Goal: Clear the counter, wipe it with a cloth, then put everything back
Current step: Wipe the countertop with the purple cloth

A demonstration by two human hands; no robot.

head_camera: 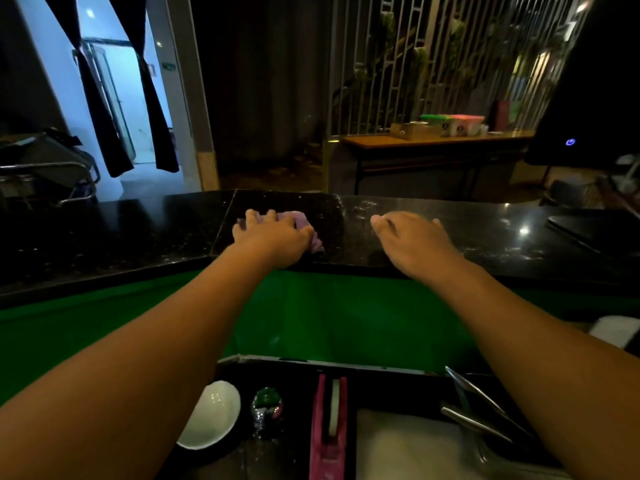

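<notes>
A black speckled stone counter [121,230] runs across the middle of the view. My left hand [273,233] presses flat on a crumpled purple cloth [306,225] lying on the counter near a seam. My right hand [412,237] rests palm down on the bare counter to the right of the cloth, fingers spread, holding nothing. Faint wet streaks show on the stone beyond my right hand.
A green ledge [329,317] lies below the counter. Nearer me a dark tray holds a white dish [211,415], a small shiny object [266,405], a pink tape dispenser [327,427], a white pad [412,445] and metal tongs [478,414]. A dark flat item [588,230] lies on the counter's right end.
</notes>
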